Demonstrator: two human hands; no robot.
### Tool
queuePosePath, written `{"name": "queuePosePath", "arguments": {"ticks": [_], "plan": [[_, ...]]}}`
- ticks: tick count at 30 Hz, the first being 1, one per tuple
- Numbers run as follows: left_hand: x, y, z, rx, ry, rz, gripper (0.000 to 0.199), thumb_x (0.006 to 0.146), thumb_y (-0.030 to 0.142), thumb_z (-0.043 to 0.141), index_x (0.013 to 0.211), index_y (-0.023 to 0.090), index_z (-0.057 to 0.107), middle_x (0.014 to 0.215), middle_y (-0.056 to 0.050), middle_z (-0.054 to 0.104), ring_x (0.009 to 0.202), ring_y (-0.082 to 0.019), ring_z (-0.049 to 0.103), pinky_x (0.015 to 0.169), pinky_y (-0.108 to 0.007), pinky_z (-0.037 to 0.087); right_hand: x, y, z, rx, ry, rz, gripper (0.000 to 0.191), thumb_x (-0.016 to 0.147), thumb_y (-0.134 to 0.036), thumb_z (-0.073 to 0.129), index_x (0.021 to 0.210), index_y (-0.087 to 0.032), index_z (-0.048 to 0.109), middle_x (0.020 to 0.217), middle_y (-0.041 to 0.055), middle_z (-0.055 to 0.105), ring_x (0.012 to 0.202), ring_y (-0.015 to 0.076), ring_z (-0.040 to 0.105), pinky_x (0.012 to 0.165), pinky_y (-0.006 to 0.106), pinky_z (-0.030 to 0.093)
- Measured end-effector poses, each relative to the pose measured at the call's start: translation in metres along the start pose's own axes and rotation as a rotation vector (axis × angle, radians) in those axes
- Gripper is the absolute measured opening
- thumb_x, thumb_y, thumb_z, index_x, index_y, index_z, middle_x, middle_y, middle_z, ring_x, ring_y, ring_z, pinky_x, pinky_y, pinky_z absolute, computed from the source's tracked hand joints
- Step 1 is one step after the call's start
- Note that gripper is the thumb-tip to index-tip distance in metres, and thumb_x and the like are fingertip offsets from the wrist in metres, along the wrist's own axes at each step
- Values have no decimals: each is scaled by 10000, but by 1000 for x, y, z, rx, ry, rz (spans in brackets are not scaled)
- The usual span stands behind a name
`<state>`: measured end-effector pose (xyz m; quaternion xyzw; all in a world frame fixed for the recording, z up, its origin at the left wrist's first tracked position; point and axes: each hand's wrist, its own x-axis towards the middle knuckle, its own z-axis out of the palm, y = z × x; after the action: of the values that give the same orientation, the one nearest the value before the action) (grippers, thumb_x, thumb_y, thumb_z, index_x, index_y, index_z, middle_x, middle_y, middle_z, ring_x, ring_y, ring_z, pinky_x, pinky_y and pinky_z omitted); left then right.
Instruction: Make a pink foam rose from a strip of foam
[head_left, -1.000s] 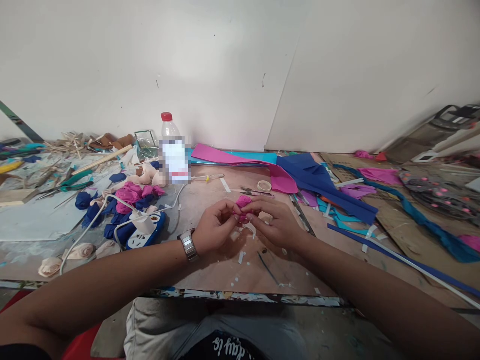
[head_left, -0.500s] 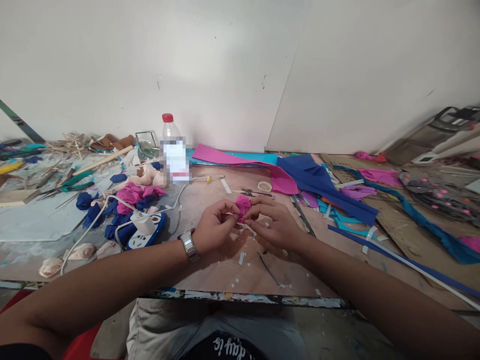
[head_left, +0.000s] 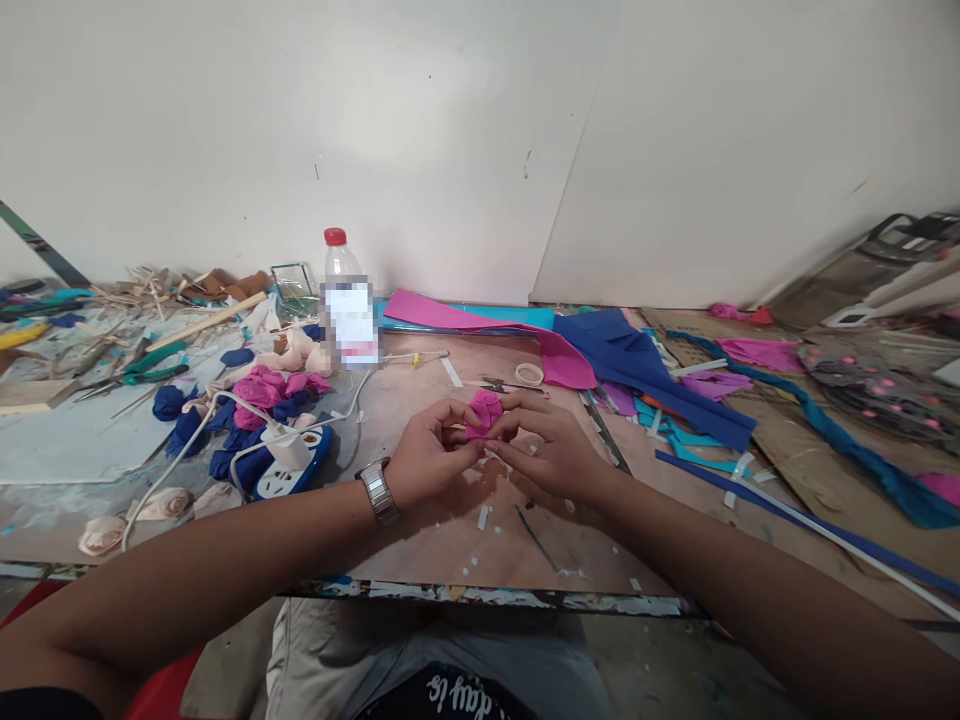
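Pretty flat, dim-ish light, faint glow on the wall (head_left: 450, 130), soft shadow under the left hand (head_left: 431, 445) and right hand (head_left: 555, 448). Screen (head_left: 351, 320) looks washed out, pixelated around it. Grey bottle (head_left: 840, 272) at right's stretched, kinda smeary.

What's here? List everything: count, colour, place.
Held rosette: 1, pink, centre
Crumpled pieces: several, pink, blue, cream, left
Spiral rosettes: at least 2, cream, front left
Power strip: 1, blue-white, left
Bottle: 1, clear, red-capped, rear left
Phone: 1, white screen, before bottle
Pliers: 1, green handles, far left
Sticks: many, pale, rear left
Tape roll: 1, cream, centre
Broad strip: 1, pink, rear centre
Sheeting: uncounted, blue, right
Tumbler: 1, smoky, far right
Watch: 1, silver, left wrist
Left hand: 1, bare, at rosette
Right hand: 1, bare, at rosette
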<state>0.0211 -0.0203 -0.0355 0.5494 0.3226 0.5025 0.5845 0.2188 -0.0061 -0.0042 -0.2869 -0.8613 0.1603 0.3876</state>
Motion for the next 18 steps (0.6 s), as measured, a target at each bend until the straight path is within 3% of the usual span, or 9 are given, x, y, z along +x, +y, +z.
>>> {"name": "queuePosePath", "arguments": {"ticks": [18], "plan": [[-2,2,2,19,-17,7,329,734,256,849,904,159,586,867,-14,660,763,-126,688,699,-235,550,-1,1,2,-35,53,-6,14,922,-229,690,909,-226,684,911,49,706,850,190,682,725,314,568]]}}
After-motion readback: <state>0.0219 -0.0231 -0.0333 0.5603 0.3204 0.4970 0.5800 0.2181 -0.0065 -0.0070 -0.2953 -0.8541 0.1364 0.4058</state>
